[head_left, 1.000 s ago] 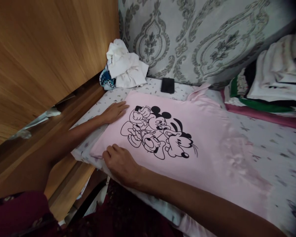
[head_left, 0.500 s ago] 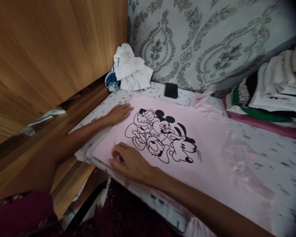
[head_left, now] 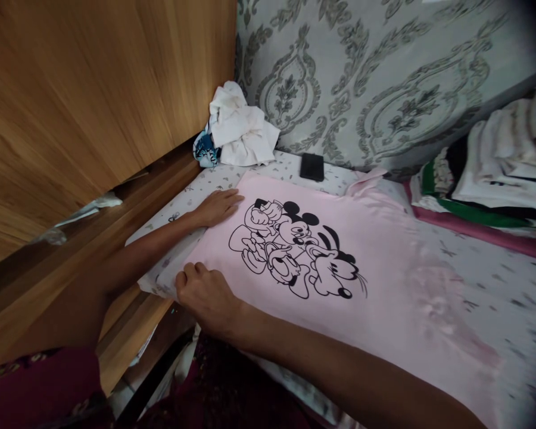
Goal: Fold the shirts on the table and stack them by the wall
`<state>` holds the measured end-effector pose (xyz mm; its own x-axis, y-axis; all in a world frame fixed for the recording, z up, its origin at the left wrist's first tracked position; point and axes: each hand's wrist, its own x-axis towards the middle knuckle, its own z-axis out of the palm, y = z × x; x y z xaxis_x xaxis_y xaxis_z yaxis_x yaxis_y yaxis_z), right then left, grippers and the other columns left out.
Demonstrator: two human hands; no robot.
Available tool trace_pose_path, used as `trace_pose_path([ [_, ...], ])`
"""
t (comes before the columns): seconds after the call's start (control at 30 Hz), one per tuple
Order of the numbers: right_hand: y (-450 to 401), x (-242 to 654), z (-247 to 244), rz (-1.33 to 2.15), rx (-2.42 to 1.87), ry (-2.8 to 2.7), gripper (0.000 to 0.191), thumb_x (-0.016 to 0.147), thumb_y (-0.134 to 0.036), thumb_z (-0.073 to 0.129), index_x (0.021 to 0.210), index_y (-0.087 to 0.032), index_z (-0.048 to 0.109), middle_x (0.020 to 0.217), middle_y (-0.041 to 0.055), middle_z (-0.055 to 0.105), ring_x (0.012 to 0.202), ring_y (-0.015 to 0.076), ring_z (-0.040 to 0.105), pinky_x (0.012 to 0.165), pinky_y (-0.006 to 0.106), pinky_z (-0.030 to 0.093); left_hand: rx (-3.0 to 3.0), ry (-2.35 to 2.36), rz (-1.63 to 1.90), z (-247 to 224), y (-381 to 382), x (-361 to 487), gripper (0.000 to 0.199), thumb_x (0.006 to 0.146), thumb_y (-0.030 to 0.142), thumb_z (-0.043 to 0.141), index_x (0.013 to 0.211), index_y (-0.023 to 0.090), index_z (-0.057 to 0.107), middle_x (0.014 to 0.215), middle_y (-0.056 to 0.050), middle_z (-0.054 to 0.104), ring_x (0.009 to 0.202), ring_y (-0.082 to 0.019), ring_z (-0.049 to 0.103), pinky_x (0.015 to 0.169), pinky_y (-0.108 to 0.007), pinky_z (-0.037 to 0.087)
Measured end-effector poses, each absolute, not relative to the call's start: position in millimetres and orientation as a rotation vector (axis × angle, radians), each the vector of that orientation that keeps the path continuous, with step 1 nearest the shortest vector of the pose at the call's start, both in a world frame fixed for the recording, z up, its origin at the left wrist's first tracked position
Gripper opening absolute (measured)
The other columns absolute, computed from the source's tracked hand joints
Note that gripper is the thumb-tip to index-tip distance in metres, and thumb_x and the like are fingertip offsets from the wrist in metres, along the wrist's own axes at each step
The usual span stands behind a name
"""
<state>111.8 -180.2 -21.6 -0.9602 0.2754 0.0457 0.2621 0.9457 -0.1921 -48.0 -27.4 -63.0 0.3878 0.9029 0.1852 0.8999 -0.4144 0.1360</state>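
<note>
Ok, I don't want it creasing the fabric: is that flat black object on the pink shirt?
No, the flat black object lies on the patterned sheet, between the pink shirt and the wall.

Black-printed pink shirt (head_left: 335,262), sheet (head_left: 495,280) seemingly grey-flecked

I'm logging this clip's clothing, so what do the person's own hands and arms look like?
The left hand and right hand are bare, with no gloves, rings or watch showing. Both forearms are uncovered. A maroon sleeve with small yellowish markings shows on the left side; none shows on the right.
</note>
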Motion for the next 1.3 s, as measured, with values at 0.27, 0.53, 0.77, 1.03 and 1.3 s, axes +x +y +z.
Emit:
trace_pose_path([
  [0.27,-168.6,116.0,-24.0,1.715,-0.697,-1.895,0.009,0.085,-0.021,0.051,0.078,-0.018,0.054,0.063,-0.0046,0.054,0.055,0.0089,0.049,0.055,0.022,0.043,2.544,1.727,0.34,-64.6,-25.5,-49.0,0.05,0.101,0.04,0.025,0.142,0.02,0.045,0.156,-0.011,0.04,0.144,-0.021,0.034,0.116,-0.043,0.026],
  [0.53,-179.5,113.9,-39.2,1.243,-0.582,-2.468,0.011,0.082,-0.011,0.051,0.08,-0.017,0.059,0.082,0.0036,0.064,0.075,0.0149,0.056,0.075,0.029,0.046,2.518,1.731,0.293,-61.7,-26.3,-48.5,0.051,0.101,0.04,0.023,0.144,0.02,0.043,0.157,-0.011,0.037,0.145,-0.021,0.032,0.115,-0.043,0.026],
  [0.77,-182.1,131.0,-35.5,0.847,-0.307,-2.592,0.018,0.096,-0.018,0.045,0.099,-0.015,0.062,0.102,0.009,0.066,0.094,0.0179,0.058,0.086,0.032,0.049,2.555,1.734,0.307,-63.0,-26.5,-48.6,0.052,0.101,0.039,0.024,0.143,0.018,0.045,0.156,-0.013,0.04,0.144,-0.022,0.035,0.114,-0.042,0.029],
  [1.03,-199.2,145.1,-30.9,0.619,0.034,-2.808,0.053,0.095,-0.048,0.054,0.137,-0.016,0.046,0.148,0.0131,0.048,0.139,0.0192,0.038,0.116,0.04,0.031,2.55,1.762,0.215,-55.0,-28.6,-46.3,0.052,0.1,0.037,0.024,0.143,0.018,0.045,0.156,-0.013,0.04,0.144,-0.022,0.035,0.116,-0.043,0.029],
  [1.3,-160.5,212.7,-5.1,0.385,-0.379,-2.791,0.047,0.1,-0.039,0.05,0.14,-0.017,0.044,0.152,0.0131,0.044,0.143,0.0183,0.034,0.118,0.041,0.029,2.586,1.899,0.302,-44.9,-35.6,-12.3,0.055,0.098,0.042,0.026,0.146,0.019,0.041,0.158,-0.014,0.035,0.146,-0.028,0.032,0.118,-0.053,0.026],
])
